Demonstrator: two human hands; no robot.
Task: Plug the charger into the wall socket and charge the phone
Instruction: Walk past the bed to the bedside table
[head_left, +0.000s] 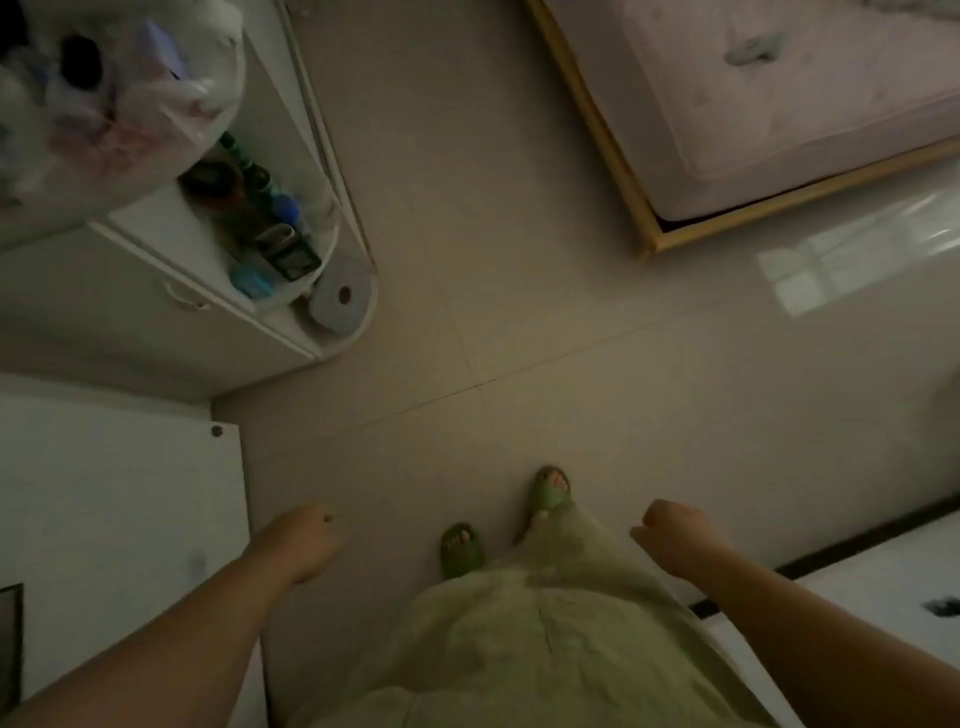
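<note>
Pale floor tiles (519, 260) fill most of my view, dim and bare, with the corner of a bed (779, 130) in a wooden frame up to my right and a white rounded shelf unit (218, 312) up to my left. My left hand (306, 540) hangs loosely curled at my side and grasps nothing; my right hand (675, 535) is curled the same way and is just as empty. I judge both are carried low like this because I am only walking, my green slippers (550, 488) one ahead of the other, and have nothing to handle yet. Neither the charger, the phone nor the wall socket shows anywhere I can see, so finding them looks like the first step. On the shelf sit some bottles and small boxes (270, 228), too blurred to name, a roll of tissue (340, 299) lower down, and a stuffed plastic bag (119, 93) on top. A white cabinet (119, 519) stands close on my left and a white surface (883, 597) on my right, so the passage between them is narrow, though the floor ahead looks open.
</note>
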